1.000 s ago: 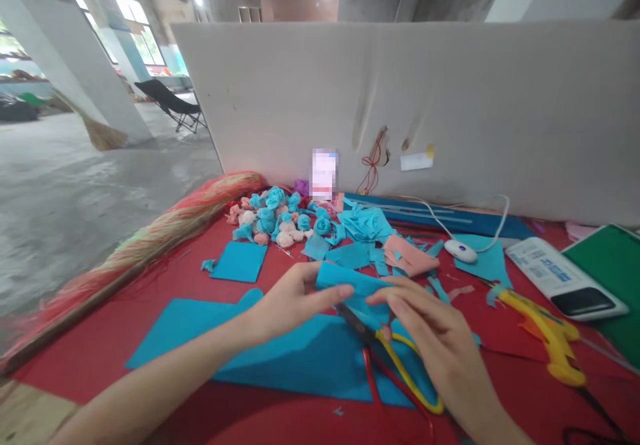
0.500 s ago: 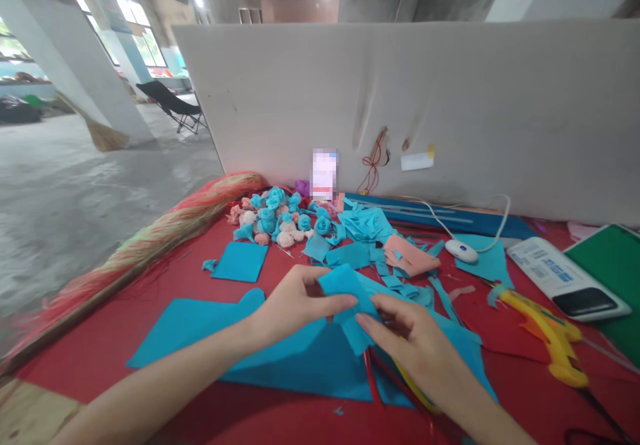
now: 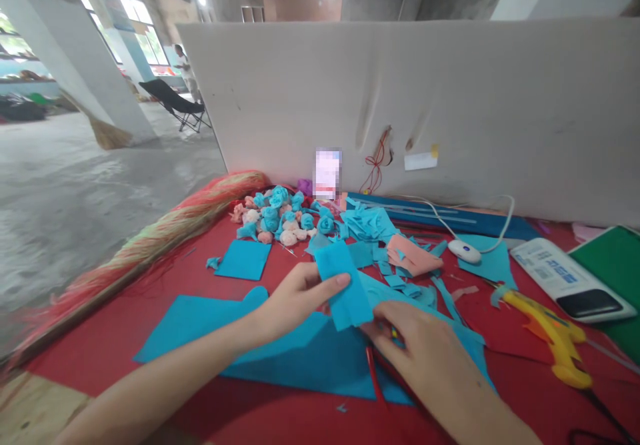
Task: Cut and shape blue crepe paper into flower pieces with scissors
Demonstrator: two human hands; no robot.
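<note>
My left hand (image 3: 305, 295) pinches a folded strip of blue crepe paper (image 3: 345, 292) between thumb and fingers, tilted above the table. At the strip's lower right corner, my right hand (image 3: 415, 345) is closed around what look like scissors (image 3: 372, 373). Part of a red handle and a bit of yellow show by its fingers; the blades are hidden. Under both hands lies a large blue paper sheet (image 3: 190, 328). Beyond it is a heap of blue and pale pink paper roses (image 3: 270, 218), beside cut blue pieces (image 3: 370, 222).
A yellow glue gun (image 3: 550, 338) lies at right near a white box-shaped device (image 3: 570, 278). A white corded switch (image 3: 465, 250) rests behind. A square blue stack (image 3: 243, 260) is at left. A white board (image 3: 310, 92) closes the back; a person (image 3: 185, 72) stands far off.
The blue strip has turned more upright and shows its flat face. My right hand has shifted to its lower corner, fingers curled. A person has come into view in the background.
</note>
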